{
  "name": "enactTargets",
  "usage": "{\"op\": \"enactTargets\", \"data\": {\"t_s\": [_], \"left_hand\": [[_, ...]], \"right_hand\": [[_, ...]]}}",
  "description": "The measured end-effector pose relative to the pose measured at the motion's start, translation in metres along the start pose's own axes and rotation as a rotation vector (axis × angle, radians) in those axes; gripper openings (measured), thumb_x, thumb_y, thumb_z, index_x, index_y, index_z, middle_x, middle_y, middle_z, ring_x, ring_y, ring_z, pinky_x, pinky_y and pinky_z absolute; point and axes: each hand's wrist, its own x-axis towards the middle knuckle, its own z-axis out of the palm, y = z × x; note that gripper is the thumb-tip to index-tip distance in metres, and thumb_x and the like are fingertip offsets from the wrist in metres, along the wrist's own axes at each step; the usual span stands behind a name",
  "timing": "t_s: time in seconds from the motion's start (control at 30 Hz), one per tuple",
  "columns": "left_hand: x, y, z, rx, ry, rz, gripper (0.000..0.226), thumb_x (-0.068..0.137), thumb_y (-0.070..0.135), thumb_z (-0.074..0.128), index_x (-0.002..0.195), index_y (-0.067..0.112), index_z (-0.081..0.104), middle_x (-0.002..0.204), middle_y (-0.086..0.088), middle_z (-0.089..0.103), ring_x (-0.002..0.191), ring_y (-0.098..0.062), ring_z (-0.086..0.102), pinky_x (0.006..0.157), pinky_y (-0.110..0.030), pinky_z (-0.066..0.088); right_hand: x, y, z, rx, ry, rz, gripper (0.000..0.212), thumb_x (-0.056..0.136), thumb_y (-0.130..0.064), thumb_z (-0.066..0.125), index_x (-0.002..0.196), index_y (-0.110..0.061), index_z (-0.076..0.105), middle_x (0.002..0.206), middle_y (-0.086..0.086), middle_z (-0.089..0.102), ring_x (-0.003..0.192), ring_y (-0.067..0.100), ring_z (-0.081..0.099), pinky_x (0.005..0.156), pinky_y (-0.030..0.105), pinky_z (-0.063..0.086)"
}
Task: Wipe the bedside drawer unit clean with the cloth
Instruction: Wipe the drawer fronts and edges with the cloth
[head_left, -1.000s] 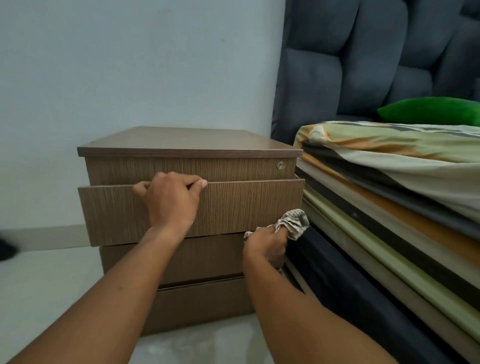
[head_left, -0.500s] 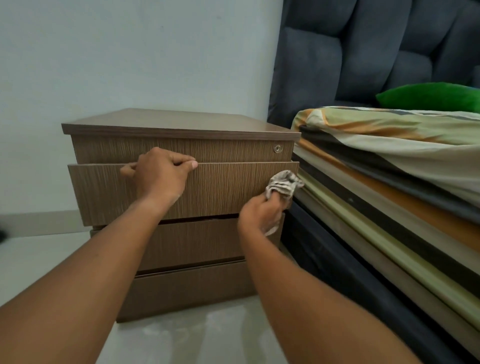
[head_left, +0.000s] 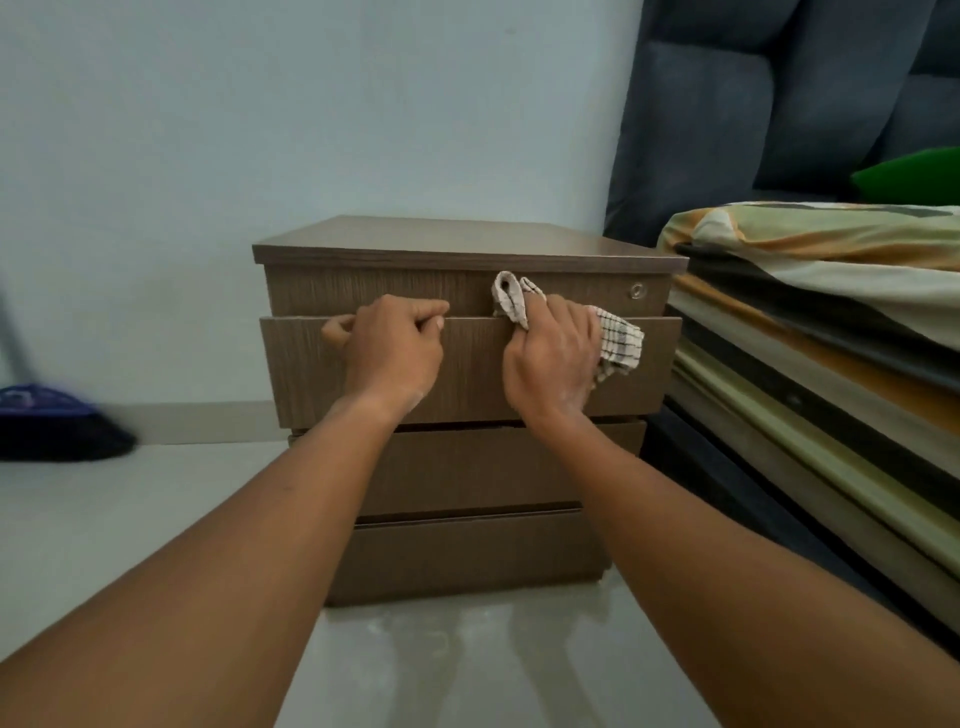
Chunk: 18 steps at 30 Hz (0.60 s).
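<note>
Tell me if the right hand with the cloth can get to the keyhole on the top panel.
Probably yes. The right hand holds the cloth on the same front, and the panel between it and the keyhole is bare; the left hand sits on the other side.

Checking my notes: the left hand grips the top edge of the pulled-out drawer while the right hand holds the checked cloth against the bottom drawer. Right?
Not the bottom drawer: the head view shows the right hand pressing the checked cloth at the top edge of the pulled-out brown wooden drawer, which the left hand grips.

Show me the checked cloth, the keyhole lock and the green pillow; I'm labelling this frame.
checked cloth (head_left: 621, 345): head view, on the checked part hanging right of the hand.
keyhole lock (head_left: 637, 290): head view, on its round metal face.
green pillow (head_left: 914, 174): head view, on its visible top.
</note>
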Motion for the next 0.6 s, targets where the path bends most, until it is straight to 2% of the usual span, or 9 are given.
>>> {"op": "enactTargets", "data": {"t_s": [0.07, 0.17, 0.27, 0.3, 0.33, 0.43, 0.5, 0.57, 0.6], "left_hand": [[0.001, -0.025, -0.018, 0.081, 0.081, 0.008, 0.025, 0.096, 0.030, 0.059, 0.117, 0.032, 0.071, 0.119, 0.011, 0.070, 0.117, -0.008, 0.051, 0.096, -0.038, 0.023], [0.006, -0.064, -0.054, 0.144, 0.190, -0.107, 0.031, 0.095, 0.022, 0.060, 0.125, 0.028, 0.068, 0.138, 0.007, 0.059, 0.130, -0.018, 0.048, 0.101, -0.042, 0.026], [0.013, -0.097, -0.079, -0.096, 0.102, -0.337, 0.028, 0.095, 0.022, 0.061, 0.122, 0.022, 0.070, 0.129, 0.000, 0.066, 0.121, -0.019, 0.059, 0.105, -0.032, 0.038], [0.013, -0.105, -0.083, -0.210, 0.025, -0.378, 0.026, 0.094, 0.024, 0.061, 0.118, 0.023, 0.073, 0.121, 0.002, 0.071, 0.114, -0.017, 0.063, 0.105, -0.028, 0.042], [0.013, -0.108, -0.087, -0.313, -0.045, -0.404, 0.026, 0.094, 0.026, 0.059, 0.114, 0.025, 0.075, 0.114, 0.004, 0.073, 0.108, -0.016, 0.067, 0.104, -0.031, 0.045], [0.014, -0.110, -0.094, -0.553, -0.117, -0.488, 0.028, 0.094, 0.027, 0.053, 0.108, 0.023, 0.077, 0.105, 0.006, 0.076, 0.100, -0.016, 0.071, 0.097, -0.038, 0.053], [0.017, -0.113, -0.098, -0.689, -0.141, -0.552, 0.028, 0.094, 0.028, 0.053, 0.103, 0.017, 0.077, 0.102, 0.000, 0.077, 0.099, -0.021, 0.072, 0.095, -0.041, 0.054], [0.019, -0.119, -0.102, -0.774, -0.158, -0.611, 0.031, 0.096, 0.033, 0.053, 0.095, 0.015, 0.078, 0.097, -0.006, 0.077, 0.092, -0.024, 0.072, 0.091, -0.044, 0.056], [0.020, -0.121, -0.103, -0.784, -0.165, -0.624, 0.033, 0.096, 0.037, 0.053, 0.093, 0.015, 0.078, 0.096, -0.007, 0.077, 0.089, -0.024, 0.072, 0.090, -0.044, 0.056]], "right_hand": [[-0.003, -0.017, 0.007, -0.018, -0.055, -0.070, 0.028, 0.087, -0.017, 0.047, 0.110, -0.021, 0.063, 0.104, -0.002, 0.063, 0.102, 0.022, 0.052, 0.100, 0.040, 0.034], [-0.011, -0.056, 0.020, -0.005, -0.136, -0.157, 0.029, 0.085, -0.017, 0.049, 0.110, -0.023, 0.062, 0.103, -0.004, 0.063, 0.101, 0.023, 0.051, 0.089, 0.040, 0.033], [-0.020, -0.096, 0.033, 0.055, -0.194, -0.190, 0.033, 0.086, -0.015, 0.049, 0.115, -0.026, 0.062, 0.106, -0.006, 0.064, 0.104, 0.022, 0.049, 0.086, 0.040, 0.031], [-0.024, -0.108, 0.038, 0.079, -0.207, -0.199, 0.036, 0.087, -0.015, 0.049, 0.119, -0.027, 0.062, 0.109, -0.006, 0.064, 0.106, 0.022, 0.049, 0.086, 0.041, 0.031], [-0.028, -0.119, 0.042, 0.106, -0.220, -0.207, 0.039, 0.088, -0.015, 0.050, 0.123, -0.027, 0.061, 0.113, -0.007, 0.064, 0.109, 0.022, 0.049, 0.088, 0.041, 0.031], [-0.045, -0.145, 0.055, 0.184, -0.264, -0.258, 0.041, 0.094, -0.026, 0.051, 0.135, -0.027, 0.053, 0.133, -0.004, 0.058, 0.127, 0.023, 0.044, 0.100, 0.044, 0.031], [-0.057, -0.155, 0.062, 0.198, -0.321, -0.342, 0.051, 0.098, -0.046, 0.046, 0.145, -0.029, 0.041, 0.150, -0.002, 0.044, 0.142, 0.023, 0.029, 0.114, 0.048, 0.025], [-0.068, -0.157, 0.068, 0.197, -0.352, -0.409, 0.058, 0.097, -0.060, 0.038, 0.149, -0.034, 0.032, 0.160, -0.005, 0.028, 0.151, 0.021, 0.013, 0.118, 0.045, 0.013], [-0.071, -0.155, 0.071, 0.220, -0.346, -0.421, 0.059, 0.097, -0.062, 0.036, 0.148, -0.034, 0.030, 0.161, -0.006, 0.025, 0.153, 0.019, 0.008, 0.119, 0.044, 0.012]]}}
